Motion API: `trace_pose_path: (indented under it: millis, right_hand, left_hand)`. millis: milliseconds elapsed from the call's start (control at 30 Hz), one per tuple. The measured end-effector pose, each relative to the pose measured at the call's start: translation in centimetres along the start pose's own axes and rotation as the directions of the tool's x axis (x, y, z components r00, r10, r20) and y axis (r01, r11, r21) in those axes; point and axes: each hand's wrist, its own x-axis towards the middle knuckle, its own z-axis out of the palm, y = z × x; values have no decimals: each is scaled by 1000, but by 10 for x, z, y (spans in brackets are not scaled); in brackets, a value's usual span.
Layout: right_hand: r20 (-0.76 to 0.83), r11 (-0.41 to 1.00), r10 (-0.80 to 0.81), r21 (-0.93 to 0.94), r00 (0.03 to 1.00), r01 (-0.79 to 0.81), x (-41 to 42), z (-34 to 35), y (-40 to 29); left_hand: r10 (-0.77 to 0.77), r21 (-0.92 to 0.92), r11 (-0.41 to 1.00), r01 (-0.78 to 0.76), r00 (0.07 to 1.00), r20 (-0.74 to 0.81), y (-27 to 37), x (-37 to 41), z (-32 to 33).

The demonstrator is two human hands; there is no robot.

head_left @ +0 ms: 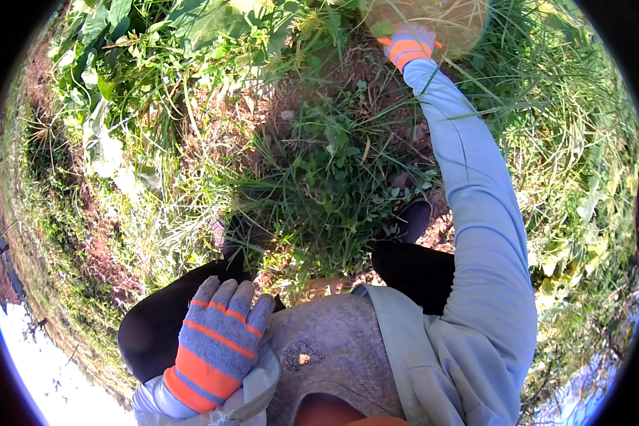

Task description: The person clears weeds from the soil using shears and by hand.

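My left hand (218,341), in a grey and orange striped knit glove, lies palm down on my bent left knee (152,325). Its fingers are stretched out and nothing is in them. At the top of the view my right hand (409,47), gloved alike, reaches out at arm's length, low among grass blades (460,32). A round, hazy orange patch covers its fingers, so whether they grip any grass is unclear. Between my legs stands a clump of green grass and leafy weeds (325,165).
Broad-leaved plants (207,24) grow at the upper left. Reddish bare soil (229,117) with dry stalks shows in the middle. My shoe (415,219) is partly hidden by the weeds. Tall grass (564,106) fills the right side.
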Motion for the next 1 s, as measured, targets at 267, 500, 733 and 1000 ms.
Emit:
trace_pose_path:
  millis: [267, 500, 733, 1000]
  right_hand:
    - [100, 837, -254, 521, 962, 167, 7, 13, -9]
    - [-18, 833, -485, 294, 874, 468, -29, -27, 4]
    - [192, 980, -65, 198, 979, 26, 7, -4, 27]
    - [257, 999, 38, 13, 966, -43, 35, 1, -6]
  left_hand:
    - [8, -7, 1000, -8, 1000, -3, -3, 5, -6]
    - [-6, -11, 1000, 6, 1000, -11, -8, 7, -4]
    - [6, 15, 1000, -6, 1000, 0, -10, 11, -4]
    - [11, -8, 1000, -11, 1000, 14, -12, 19, -10]
